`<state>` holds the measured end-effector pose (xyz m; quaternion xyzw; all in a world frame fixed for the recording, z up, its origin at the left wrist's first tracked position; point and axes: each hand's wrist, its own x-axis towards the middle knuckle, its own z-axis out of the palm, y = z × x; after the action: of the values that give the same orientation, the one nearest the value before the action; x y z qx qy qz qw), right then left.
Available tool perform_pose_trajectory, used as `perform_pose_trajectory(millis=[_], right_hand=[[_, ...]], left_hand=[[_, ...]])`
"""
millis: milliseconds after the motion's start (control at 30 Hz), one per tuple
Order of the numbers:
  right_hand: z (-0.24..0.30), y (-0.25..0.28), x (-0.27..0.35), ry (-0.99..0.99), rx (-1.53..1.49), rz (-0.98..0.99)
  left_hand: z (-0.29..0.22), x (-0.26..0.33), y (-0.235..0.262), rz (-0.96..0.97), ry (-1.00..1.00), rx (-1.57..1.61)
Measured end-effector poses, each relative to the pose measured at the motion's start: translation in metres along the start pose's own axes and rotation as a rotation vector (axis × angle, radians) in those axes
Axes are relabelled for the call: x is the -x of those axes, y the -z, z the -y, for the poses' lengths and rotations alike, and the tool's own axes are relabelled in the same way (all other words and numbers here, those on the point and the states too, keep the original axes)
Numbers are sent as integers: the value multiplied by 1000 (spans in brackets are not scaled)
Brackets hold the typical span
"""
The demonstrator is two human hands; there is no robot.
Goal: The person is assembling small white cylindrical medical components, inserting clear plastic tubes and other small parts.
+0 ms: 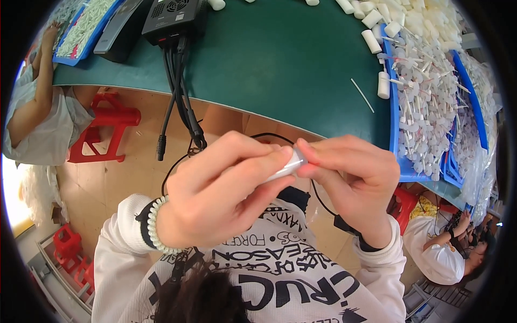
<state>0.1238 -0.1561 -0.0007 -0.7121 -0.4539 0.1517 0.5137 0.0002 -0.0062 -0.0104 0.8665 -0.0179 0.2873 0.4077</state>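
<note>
Both my hands meet in front of my chest, below the edge of the green table. My left hand grips a small white tube-shaped part between thumb and fingers. My right hand pinches the same part at its right end with fingertips closed on it. Most of the part is hidden by my fingers. A white bead bracelet circles my left wrist.
A blue tray heaped with thin white sticks and flat pieces sits at the table's right, with white cylinders beyond. A black box with hanging cables stands at the back. Other people sit at left and lower right; red stools.
</note>
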Motion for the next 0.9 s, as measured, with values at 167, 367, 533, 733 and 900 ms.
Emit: perform_pose_trajectory(millis=[167, 367, 533, 733, 900], right_hand=[[2, 7, -2, -9, -164, 25], [1, 19, -7, -106, -311, 121], [5, 13, -2, -267, -574, 54], [-6, 7, 4, -348, -782, 20], [-3, 4, 5, -380, -663, 12]], left_hand=[[7, -7, 13, 107, 166, 223], [1, -9, 11, 138, 481, 685], [6, -9, 13, 220, 217, 272], [0, -9, 15, 221, 94, 150], [0, -6, 9, 187, 36, 71]])
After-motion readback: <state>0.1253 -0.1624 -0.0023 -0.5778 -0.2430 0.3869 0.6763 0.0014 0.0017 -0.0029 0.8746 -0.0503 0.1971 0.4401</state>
